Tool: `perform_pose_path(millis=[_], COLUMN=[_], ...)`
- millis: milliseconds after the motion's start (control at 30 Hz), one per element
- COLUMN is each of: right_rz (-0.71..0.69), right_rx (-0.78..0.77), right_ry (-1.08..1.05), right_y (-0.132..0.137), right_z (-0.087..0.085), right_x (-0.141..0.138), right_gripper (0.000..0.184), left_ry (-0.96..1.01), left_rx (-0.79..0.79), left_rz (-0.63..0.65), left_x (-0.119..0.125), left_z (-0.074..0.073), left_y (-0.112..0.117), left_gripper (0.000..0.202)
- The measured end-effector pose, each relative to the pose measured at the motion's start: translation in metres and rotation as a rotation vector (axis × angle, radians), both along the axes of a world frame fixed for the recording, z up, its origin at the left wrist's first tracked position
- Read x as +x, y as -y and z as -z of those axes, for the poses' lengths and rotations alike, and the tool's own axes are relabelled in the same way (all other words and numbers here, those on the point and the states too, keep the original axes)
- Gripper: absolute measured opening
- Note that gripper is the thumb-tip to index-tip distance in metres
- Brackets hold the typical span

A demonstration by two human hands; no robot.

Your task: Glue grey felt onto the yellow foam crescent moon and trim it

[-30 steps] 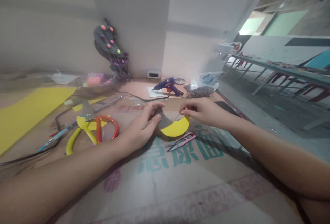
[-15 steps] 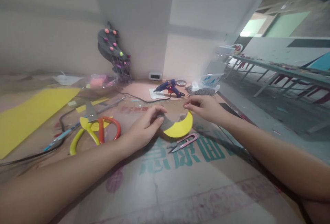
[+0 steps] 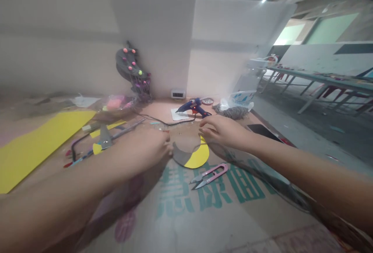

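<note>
In the head view, a crescent point(image 3: 198, 157), grey on its left part and bare yellow on its right, lies between the two hands over the printed desk point(image 3: 212, 222). The left hand point(image 3: 155, 144) is blurred, its fingers curled just beside the grey end; I cannot tell how far its grip is parted or whether it touches the piece. The right hand point(image 3: 223, 128) is by the yellow tip, thumb and forefinger close together; whether its grip has hold of a strand or of the tip, I cannot tell.

Pink-handled snips point(image 3: 214, 174) lie just below the crescent, blades parted and pointing left. Beyond the hands, a blue glue gun point(image 3: 189, 106) rests with its nozzle over a white square point(image 3: 178, 117), near a bundle of grey yarn point(image 3: 236, 112). A yellow sheet point(image 3: 49, 144) lies at far left, and the left forearm partly hides the scissors point(image 3: 105, 138).
</note>
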State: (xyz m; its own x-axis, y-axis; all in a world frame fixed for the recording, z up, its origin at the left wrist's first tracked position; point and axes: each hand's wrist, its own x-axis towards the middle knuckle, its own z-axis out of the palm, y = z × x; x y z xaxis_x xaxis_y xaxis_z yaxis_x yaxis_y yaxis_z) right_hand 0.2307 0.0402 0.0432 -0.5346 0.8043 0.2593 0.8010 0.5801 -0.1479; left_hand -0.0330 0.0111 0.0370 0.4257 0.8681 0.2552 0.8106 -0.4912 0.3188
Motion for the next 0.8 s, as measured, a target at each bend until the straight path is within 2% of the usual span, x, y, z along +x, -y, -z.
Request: perform_pose_path(millis=[33, 133, 200, 267, 333, 400, 500, 633, 800], right_rz=[0.048, 0.238, 0.328, 0.373, 0.375, 0.358, 0.336, 0.343, 0.404], right_rx=[0.032, 0.137, 0.099, 0.029, -0.009, -0.043, -0.114, -0.115, -0.024], right_ry=[0.017, 0.035, 0.008, -0.035, -0.081, -0.136, -0.249, -0.429, -0.63], right_y=[-0.007, -0.033, -0.052, -0.069, -0.085, -0.097, -0.109, -0.118, -0.123], right_z=[0.0, -0.002, -0.002, -0.001, 0.001, 0.006, 0.014, 0.021, 0.022], right_x=[-0.002, -0.001, 0.002, 0.004, 0.002, -0.003, -0.01, -0.011, -0.005], right_gripper=[0.02, 0.025, 0.028, 0.027, 0.033, 0.036, 0.028, 0.024, 0.03], left_ry=[-0.097, -0.175, -0.267, -0.321, -0.313, -0.29, -0.275, -0.263, -0.249], left_rx=[-0.005, 0.027, 0.027, -0.031, -0.055, -0.068, -0.103, -0.147, -0.17], left_rz=[-0.012, -0.087, -0.163, -0.183, -0.205, -0.226, -0.236, -0.221, -0.172], left_x=[-0.003, -0.005, -0.002, 0.005, 0.013, 0.02, 0.026, 0.025, 0.027], left_z=[-0.006, -0.021, -0.028, -0.03, -0.028, -0.02, -0.004, 0.013, 0.014], left_y=[-0.012, -0.052, -0.076, -0.098, -0.117, -0.133, -0.15, -0.16, -0.16], left_gripper=[0.019, 0.023, 0.026, 0.028, 0.031, 0.042, 0.053, 0.056, 0.071])
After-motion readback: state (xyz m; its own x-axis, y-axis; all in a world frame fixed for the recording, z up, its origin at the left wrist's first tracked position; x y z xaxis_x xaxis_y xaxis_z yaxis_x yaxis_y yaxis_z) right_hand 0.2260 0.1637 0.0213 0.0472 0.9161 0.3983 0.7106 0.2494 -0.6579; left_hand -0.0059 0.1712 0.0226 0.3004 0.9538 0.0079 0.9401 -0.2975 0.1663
